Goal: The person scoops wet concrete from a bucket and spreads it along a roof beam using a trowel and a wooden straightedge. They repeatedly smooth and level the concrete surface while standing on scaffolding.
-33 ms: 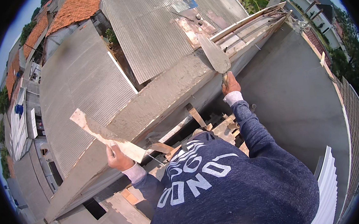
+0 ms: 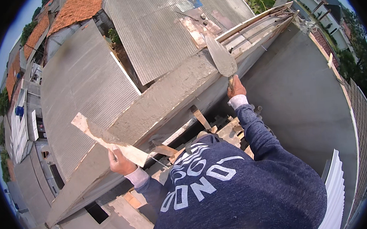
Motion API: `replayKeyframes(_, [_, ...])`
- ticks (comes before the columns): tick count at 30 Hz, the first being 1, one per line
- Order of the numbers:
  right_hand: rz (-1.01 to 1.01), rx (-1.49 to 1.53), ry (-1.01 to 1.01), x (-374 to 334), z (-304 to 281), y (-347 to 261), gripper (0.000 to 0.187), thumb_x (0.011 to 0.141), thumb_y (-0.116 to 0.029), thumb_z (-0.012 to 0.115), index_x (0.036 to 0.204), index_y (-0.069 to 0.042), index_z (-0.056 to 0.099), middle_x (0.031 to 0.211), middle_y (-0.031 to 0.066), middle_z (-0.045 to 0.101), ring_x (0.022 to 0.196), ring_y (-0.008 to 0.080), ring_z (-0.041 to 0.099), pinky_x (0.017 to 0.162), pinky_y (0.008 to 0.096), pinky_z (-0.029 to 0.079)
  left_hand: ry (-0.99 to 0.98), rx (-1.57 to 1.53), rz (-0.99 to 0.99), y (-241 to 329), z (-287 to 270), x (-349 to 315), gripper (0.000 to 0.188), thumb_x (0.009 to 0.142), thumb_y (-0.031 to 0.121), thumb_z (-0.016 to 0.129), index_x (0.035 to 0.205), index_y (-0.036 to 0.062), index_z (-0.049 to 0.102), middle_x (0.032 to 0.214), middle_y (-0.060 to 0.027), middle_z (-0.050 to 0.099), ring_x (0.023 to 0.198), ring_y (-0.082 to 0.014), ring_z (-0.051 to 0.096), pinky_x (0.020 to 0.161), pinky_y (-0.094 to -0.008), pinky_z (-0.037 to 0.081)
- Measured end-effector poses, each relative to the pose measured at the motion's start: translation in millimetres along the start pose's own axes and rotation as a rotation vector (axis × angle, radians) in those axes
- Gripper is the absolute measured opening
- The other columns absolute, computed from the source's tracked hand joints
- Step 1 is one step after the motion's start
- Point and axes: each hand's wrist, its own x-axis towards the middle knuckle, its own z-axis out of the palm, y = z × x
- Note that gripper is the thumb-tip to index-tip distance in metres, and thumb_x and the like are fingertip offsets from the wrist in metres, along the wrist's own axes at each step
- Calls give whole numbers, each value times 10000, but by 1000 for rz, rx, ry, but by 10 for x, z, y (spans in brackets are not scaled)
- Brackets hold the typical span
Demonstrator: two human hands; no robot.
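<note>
My right hand (image 2: 236, 88) grips a trowel (image 2: 222, 62) by its handle. Its long metal blade points away from me and lies over the mortar-coated top of a concrete beam (image 2: 159, 100), near the beam's far-right part; whether blade and mortar touch, I cannot tell. In my left hand (image 2: 120, 161) is a flat, pale strip of board (image 2: 109, 139), smeared with grey mortar along one side. The strip is held slantwise across the beam's nearer left part, thumb on its near edge. Both arms are in dark blue sleeves with pale cuffs.
Corrugated roofs (image 2: 85, 91) lie beyond the beam. On one rests a mortar-stained board (image 2: 196, 31) with small items. Wooden formwork with rods (image 2: 258, 28) continues the beam at the far right. A grey plastered wall (image 2: 303, 86) stands right; timber pieces (image 2: 228, 130) lie below the beam.
The trowel blade has shifted very slightly right and toward me. My left hand and the board strip look almost unmoved.
</note>
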Motion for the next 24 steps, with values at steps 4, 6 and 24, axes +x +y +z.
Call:
replayKeyframes(4, [61, 85, -51, -568, -40, 458, 384, 742, -39, 622, 1077, -115, 450, 972, 197, 606, 870, 473, 596, 726, 508, 502, 26, -13, -83, -73, -196, 26, 419, 925, 218, 614, 1159, -130, 618, 984, -132, 687, 831, -153, 618, 735, -288, 506])
replayKeyframes(6, [248, 113, -111, -846, -99, 808, 402, 740, -43, 615, 1110, -111, 475, 989, 191, 609, 890, 461, 605, 745, 490, 512, 65, 43, -50, -183, -234, 105, 429, 925, 227, 619, 1161, -131, 616, 972, -130, 687, 817, -158, 621, 728, -287, 509])
replayKeyframes(24, [27, -324, -335, 364, -1204, 493, 367, 763, -229, 713, 1052, -183, 491, 924, 141, 669, 902, 388, 646, 745, 482, 519, 130, 75, -17, -113, -219, 185, 407, 920, 233, 624, 1143, -107, 638, 962, -118, 691, 835, -154, 621, 718, -286, 509])
